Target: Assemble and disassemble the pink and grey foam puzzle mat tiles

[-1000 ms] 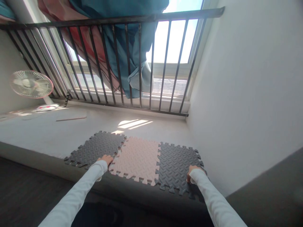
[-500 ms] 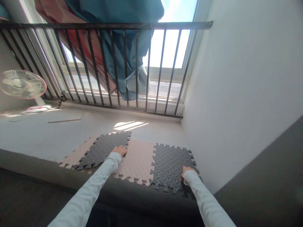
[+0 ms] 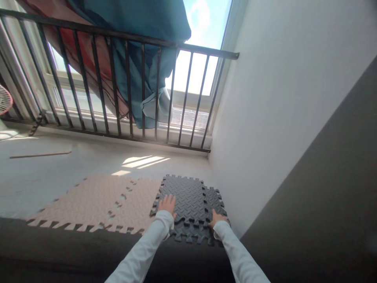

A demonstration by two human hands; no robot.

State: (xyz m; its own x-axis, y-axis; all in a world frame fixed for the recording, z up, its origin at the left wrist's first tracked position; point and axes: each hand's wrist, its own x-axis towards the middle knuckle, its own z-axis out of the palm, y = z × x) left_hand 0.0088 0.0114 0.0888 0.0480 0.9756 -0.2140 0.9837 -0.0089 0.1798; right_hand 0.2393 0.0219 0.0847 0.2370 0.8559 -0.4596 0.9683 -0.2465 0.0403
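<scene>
A dark grey foam mat tile with jigsaw edges lies on top of another dark grey foam tile, which sticks out at its right and front. My left hand rests on the upper tile's left part, fingers spread. Near the right edge of the lower tile, my right hand presses down, its thumb apart from the fingers; some fingertips are hard to make out. To the left lie two pink foam tiles, the nearer one beside the dark pair and the farther one beyond a row of gaps.
A black railing crosses in front of the window, with a blue and red curtain behind it. The white wall stands close on the right. A thin stick and part of a fan are at the left.
The dark tile under my left hand has moved right, from over the pink tiles onto the other dark tile. My left hand's fingers have spread. The view has shifted right.
</scene>
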